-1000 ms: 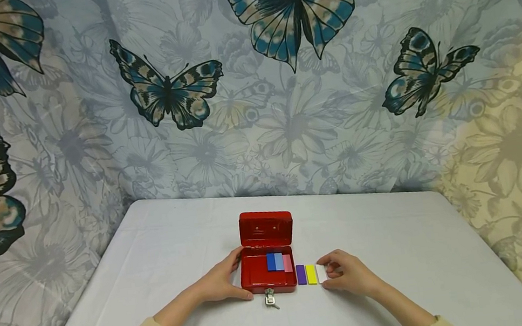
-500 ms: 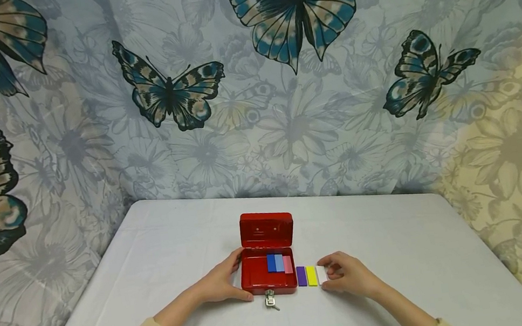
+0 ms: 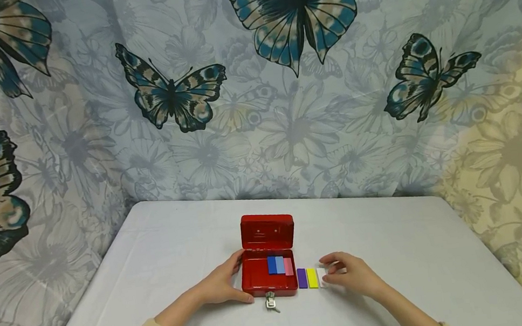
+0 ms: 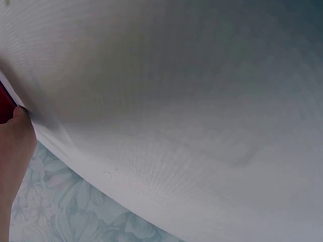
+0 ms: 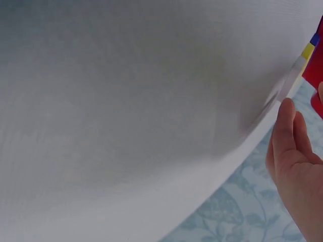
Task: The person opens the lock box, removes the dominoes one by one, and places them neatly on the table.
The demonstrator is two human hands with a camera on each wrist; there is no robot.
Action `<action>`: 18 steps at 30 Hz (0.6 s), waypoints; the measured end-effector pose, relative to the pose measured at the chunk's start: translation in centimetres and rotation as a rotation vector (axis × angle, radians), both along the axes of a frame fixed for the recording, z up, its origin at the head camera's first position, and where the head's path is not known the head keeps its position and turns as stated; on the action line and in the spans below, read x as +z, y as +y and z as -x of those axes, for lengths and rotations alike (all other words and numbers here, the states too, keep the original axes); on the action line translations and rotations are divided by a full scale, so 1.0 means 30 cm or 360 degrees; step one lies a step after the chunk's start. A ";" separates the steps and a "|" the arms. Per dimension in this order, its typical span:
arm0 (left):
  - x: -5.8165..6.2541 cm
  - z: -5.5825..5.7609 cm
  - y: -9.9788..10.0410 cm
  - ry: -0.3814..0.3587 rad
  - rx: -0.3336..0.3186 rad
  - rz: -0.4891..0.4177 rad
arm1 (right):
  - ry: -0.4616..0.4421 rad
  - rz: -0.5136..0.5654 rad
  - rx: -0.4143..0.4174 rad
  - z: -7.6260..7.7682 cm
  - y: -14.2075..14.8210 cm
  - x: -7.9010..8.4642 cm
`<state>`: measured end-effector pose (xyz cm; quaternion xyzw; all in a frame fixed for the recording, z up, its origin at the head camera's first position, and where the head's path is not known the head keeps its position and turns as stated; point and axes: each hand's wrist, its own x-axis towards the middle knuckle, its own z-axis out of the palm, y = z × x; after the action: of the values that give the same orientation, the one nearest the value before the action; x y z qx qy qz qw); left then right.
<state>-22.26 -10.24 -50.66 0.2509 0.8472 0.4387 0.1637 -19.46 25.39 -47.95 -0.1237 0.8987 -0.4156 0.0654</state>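
A red metal cash box [image 3: 254,279] stands on the white table with its lid [image 3: 267,232] raised. My left hand [image 3: 219,285] grips its left side, thumb at the front corner and fingers behind. Side by side in the box lie dark blue [image 3: 272,265], light blue [image 3: 280,265] and pink [image 3: 288,266] domino-like blocks. Outside its right wall, purple [image 3: 302,278], yellow [image 3: 312,278] and white [image 3: 321,277] blocks form a row. Beside the white block, my right hand [image 3: 354,275] has loosely bent fingers; in the right wrist view they appear clear of it.
A small lock with a key [image 3: 270,302] hangs at the box's front. The white-covered table [image 3: 190,220] reaches back to a wall cloth [image 3: 286,127] printed with butterflies and flowers.
My right hand has loosened its pinch on the white block and moved slightly off to the right. The left hand stays on the box. The head view has tilted up a little.
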 end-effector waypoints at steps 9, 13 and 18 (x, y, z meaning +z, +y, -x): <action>0.000 0.000 -0.003 0.0010 -0.0008 0.0001 | -0.0197 0.0204 -0.0155 0.004 -0.017 0.014; -0.001 0.000 -0.002 -0.0008 0.0002 0.0002 | -0.0284 0.0311 -0.0233 0.003 -0.033 0.021; -0.004 0.001 0.001 -0.0026 0.0019 0.0016 | -0.0327 0.0417 -0.0332 0.004 -0.061 0.030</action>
<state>-22.28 -10.21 -50.77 0.2413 0.8496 0.4374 0.1693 -19.58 23.57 -47.04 0.0058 0.8335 -0.5439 0.0966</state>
